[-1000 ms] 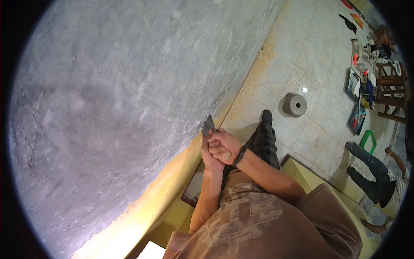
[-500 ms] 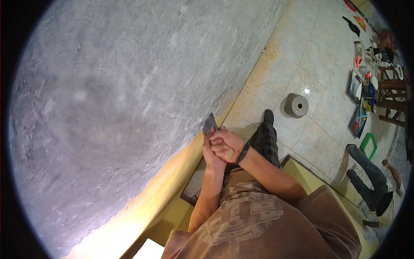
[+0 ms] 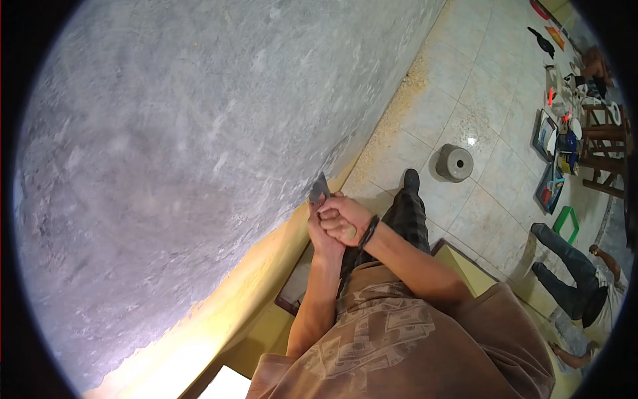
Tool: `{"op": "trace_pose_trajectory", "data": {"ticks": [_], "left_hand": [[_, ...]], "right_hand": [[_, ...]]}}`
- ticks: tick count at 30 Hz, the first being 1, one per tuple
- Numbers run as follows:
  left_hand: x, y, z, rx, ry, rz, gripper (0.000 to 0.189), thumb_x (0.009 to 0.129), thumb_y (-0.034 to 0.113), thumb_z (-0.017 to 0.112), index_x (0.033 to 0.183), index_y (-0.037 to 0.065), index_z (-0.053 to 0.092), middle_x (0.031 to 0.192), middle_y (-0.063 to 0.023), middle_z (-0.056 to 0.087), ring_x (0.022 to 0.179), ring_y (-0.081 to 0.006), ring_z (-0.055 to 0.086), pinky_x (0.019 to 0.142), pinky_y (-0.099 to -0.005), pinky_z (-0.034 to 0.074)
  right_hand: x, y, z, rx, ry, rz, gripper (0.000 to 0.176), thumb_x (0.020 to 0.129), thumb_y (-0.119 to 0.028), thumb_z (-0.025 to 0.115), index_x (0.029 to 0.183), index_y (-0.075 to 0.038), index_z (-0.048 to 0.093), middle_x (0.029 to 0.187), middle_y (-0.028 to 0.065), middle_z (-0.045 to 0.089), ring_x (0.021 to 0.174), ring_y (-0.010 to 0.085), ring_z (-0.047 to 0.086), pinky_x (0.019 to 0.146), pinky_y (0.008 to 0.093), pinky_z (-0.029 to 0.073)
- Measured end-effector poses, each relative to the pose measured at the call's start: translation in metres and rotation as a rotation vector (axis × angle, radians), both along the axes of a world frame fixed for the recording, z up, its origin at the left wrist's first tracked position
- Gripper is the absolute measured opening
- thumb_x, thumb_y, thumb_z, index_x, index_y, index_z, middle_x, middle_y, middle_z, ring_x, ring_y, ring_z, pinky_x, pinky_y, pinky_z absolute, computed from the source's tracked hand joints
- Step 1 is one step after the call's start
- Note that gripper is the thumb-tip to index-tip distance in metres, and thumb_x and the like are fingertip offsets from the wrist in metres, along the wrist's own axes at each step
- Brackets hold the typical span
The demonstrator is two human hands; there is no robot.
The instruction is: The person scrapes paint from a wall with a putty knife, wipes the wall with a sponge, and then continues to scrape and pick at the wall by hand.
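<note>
Shifted slightly left: my left hand (image 3: pixel 322 234) and right hand (image 3: pixel 346 218), clenched | grey wall (image 3: pixel 179 133) blocking frame left | round grey object (image 3: pixel 454 163), right of centre | scraper (image 3: pixel 319 189), mid-frame, gripped, blade above fists; wall contact I can't tell from here

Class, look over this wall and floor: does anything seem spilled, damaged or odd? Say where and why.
Yes: crumbly debris lies strewn along the foot of the wall, dirtying the pale tiles. The wall's yellow coat ends raggedly against patchy grey.

Co-worker's arms (image 3: pixel 609 264) in a changed pose
</note>
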State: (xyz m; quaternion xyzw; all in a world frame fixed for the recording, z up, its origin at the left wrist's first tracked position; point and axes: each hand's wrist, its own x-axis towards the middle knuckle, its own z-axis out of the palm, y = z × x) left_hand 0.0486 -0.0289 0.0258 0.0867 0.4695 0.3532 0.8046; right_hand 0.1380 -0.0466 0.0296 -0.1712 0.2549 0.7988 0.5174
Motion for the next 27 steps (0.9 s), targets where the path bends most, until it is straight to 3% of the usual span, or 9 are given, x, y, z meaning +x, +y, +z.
{"op": "trace_pose_trajectory", "data": {"ticks": [1,5,7,11,14,18,23,25,27], "left_hand": [[-0.008,0.001,-0.002,0.008,0.002,0.004,0.035,0.097,0.031,0.041,0.095,0.000,0.056,0.074,-0.0057,0.056,0.069,-0.0169,0.058,0.058,-0.0277,0.051],[-0.014,-0.001,-0.003,0.024,-0.521,-0.112,0.038,0.097,0.031,0.041,0.094,-0.003,0.056,0.071,-0.0046,0.054,0.066,-0.0162,0.058,0.056,-0.0268,0.049],[-0.002,-0.004,-0.001,0.028,0.026,0.000,0.037,0.096,0.030,0.042,0.093,-0.003,0.057,0.067,-0.0026,0.052,0.062,-0.0142,0.056,0.055,-0.0258,0.048],[-0.003,-0.003,-0.007,0.049,-0.072,-0.024,0.035,0.096,0.030,0.043,0.094,-0.003,0.057,0.066,-0.0021,0.052,0.060,-0.0136,0.056,0.054,-0.0257,0.049],[-0.008,0.000,-0.017,0.058,-0.122,-0.038,0.034,0.096,0.029,0.044,0.094,-0.002,0.057,0.066,-0.0018,0.051,0.059,-0.0132,0.055,0.053,-0.0257,0.049],[-0.024,0.006,-0.065,0.091,-0.035,-0.079,0.035,0.096,0.028,0.043,0.094,-0.003,0.058,0.077,-0.0078,0.060,0.071,-0.0161,0.060,0.064,-0.0261,0.051],[0.016,0.004,-0.001,-0.001,0.033,-0.029,0.034,0.094,0.028,0.046,0.092,-0.004,0.059,0.076,-0.0072,0.061,0.072,-0.0172,0.061,0.064,-0.0262,0.051],[0.024,0.005,0.006,-0.056,0.055,0.038,0.033,0.094,0.027,0.046,0.091,-0.003,0.059,0.075,-0.0064,0.060,0.071,-0.0167,0.061,0.063,-0.0257,0.051],[0.025,0.000,0.002,-0.100,0.064,0.078,0.033,0.094,0.027,0.047,0.091,-0.003,0.059,0.074,-0.0060,0.060,0.070,-0.0165,0.061,0.062,-0.0255,0.050]], "right_hand": [[-0.002,0.001,-0.008,0.008,0.002,0.004,0.024,0.087,-0.003,0.046,0.065,-0.012,0.042,0.053,-0.0036,0.037,0.035,0.0071,0.033,0.028,0.0207,0.023],[-0.006,-0.005,-0.022,0.013,0.055,0.017,0.024,0.087,-0.003,0.046,0.066,-0.014,0.043,0.053,-0.0031,0.038,0.035,0.0075,0.034,0.027,0.0218,0.024],[-0.008,-0.006,-0.007,0.043,-0.013,-0.017,0.018,0.086,-0.004,0.047,0.070,-0.013,0.045,0.054,-0.0039,0.037,0.035,0.0071,0.033,0.028,0.0218,0.023],[0.001,-0.003,-0.024,0.059,0.065,0.007,0.021,0.088,-0.003,0.045,0.069,-0.013,0.044,0.051,-0.0022,0.039,0.034,0.0077,0.033,0.027,0.0214,0.024],[0.004,-0.004,0.007,0.063,-0.047,-0.021,0.020,0.088,-0.003,0.045,0.071,-0.012,0.045,0.051,-0.0027,0.038,0.034,0.0076,0.033,0.027,0.0215,0.025],[0.004,0.007,-0.037,0.064,0.022,-0.033,0.016,0.088,-0.002,0.045,0.074,-0.012,0.046,0.052,-0.0035,0.037,0.034,0.0071,0.031,0.027,0.0221,0.025],[0.009,-0.005,-0.002,0.064,-0.068,-0.014,0.017,0.087,-0.004,0.047,0.073,-0.013,0.044,0.055,-0.0023,0.040,0.035,0.0074,0.033,0.028,0.0223,0.024],[0.018,0.002,-0.013,0.124,0.091,0.025,0.015,0.086,-0.004,0.048,0.075,-0.013,0.046,0.056,-0.0026,0.041,0.035,0.0073,0.034,0.028,0.0223,0.025],[0.016,0.000,-0.010,0.066,0.028,0.013,0.019,0.087,-0.004,0.047,0.070,-0.013,0.044,0.054,-0.0028,0.040,0.034,0.0076,0.033,0.026,0.0222,0.024]]}}
